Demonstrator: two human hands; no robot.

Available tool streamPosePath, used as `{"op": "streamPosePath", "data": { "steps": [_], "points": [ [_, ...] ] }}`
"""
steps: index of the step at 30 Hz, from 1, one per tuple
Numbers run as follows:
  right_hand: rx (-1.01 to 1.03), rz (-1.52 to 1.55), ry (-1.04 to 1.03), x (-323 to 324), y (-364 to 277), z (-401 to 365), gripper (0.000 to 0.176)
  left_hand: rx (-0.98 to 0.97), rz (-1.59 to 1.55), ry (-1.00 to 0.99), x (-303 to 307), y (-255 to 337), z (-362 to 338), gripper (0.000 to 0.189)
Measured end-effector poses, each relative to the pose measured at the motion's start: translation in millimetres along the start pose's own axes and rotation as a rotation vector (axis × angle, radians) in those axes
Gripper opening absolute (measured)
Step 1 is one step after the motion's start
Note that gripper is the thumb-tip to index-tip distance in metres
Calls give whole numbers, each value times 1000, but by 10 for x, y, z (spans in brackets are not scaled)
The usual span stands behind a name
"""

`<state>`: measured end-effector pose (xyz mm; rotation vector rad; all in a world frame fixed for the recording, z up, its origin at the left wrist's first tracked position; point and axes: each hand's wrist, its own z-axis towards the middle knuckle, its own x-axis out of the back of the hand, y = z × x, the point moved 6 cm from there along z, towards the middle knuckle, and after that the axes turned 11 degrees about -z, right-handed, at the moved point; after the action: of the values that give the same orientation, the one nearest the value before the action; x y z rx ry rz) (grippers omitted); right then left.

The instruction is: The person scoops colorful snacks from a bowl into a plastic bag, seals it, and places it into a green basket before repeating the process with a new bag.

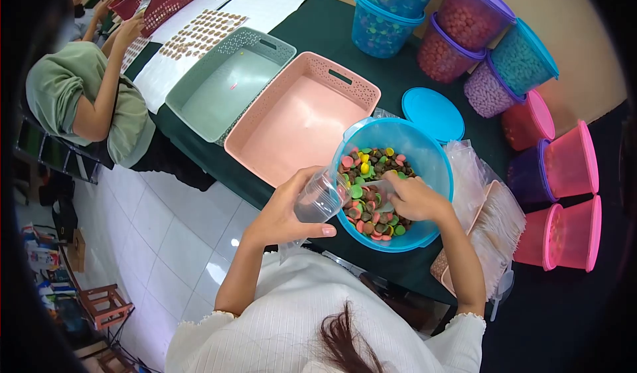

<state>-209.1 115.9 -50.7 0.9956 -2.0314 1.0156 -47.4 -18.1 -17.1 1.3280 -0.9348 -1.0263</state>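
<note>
My left hand (284,208) is wrapped round a clear plastic cup (320,199), tilted with its mouth at the near-left rim of a blue tub (434,154). Some clear film (290,249) hangs below that hand. Colourful round candies (377,225) in brown, green, pink and yellow fill the bottom of the tub. Inside the tub, my right hand (419,199) grips a pale translucent scoop (383,194), whose blade lies among the candies and is partly hidden by my fingers.
Left of the tub stand a pink basket (292,127) and a green basket (219,94). Behind it lies a blue lid (432,114). Plastic bags (491,240) rest at right, near stacked candy tubs (574,160). Another person (86,101) sits at far left.
</note>
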Motion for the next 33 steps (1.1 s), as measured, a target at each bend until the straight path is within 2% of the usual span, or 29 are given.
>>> {"op": "streamPosePath", "data": {
  "steps": [3,5,6,8,10,12,14,16,18,19,21,22,24,29,31,33],
  "points": [
    [-52,8,-15,-14,4,-7,33,-50,48,-5,-40,7,-1,85],
    [-34,153,-129,-1,-5,-43,35,-102,112,-23,-68,51,-11,87],
    [-29,145,-119,10,-18,-40,35,-148,175,-41,-86,88,-14,89],
    [67,-127,13,39,-129,-28,36,-178,193,35,-49,108,-36,94],
    [60,-185,-19,21,-201,24,37,-198,206,102,-5,138,-74,100],
    [44,-82,-66,-41,-169,68,36,-303,302,146,52,268,-135,101],
    [102,16,-3,-126,21,107,39,-324,286,164,75,345,-196,103],
    [155,116,70,-21,-33,24,43,-457,69,272,143,518,-283,106],
    [-32,29,131,175,-20,-204,40,-690,-213,606,166,772,-409,106],
    [-41,36,145,256,-85,-325,40,-694,-213,587,111,900,-377,106],
    [-197,-67,246,460,-123,-552,39,-994,-380,896,186,1118,-512,105],
    [-209,-61,258,499,-128,-646,39,-995,-387,877,145,1118,-470,105],
    [-224,-14,329,590,-66,-819,39,-1112,-381,804,46,1097,-404,92],
    [-238,78,433,626,229,-1088,36,-1183,-324,693,-201,659,-185,93],
    [-253,119,470,627,312,-1185,35,-1086,-215,776,-225,520,-95,92],
    [-258,160,541,658,341,-1289,31,-861,-308,465,-418,466,120,80]
  ]
}}
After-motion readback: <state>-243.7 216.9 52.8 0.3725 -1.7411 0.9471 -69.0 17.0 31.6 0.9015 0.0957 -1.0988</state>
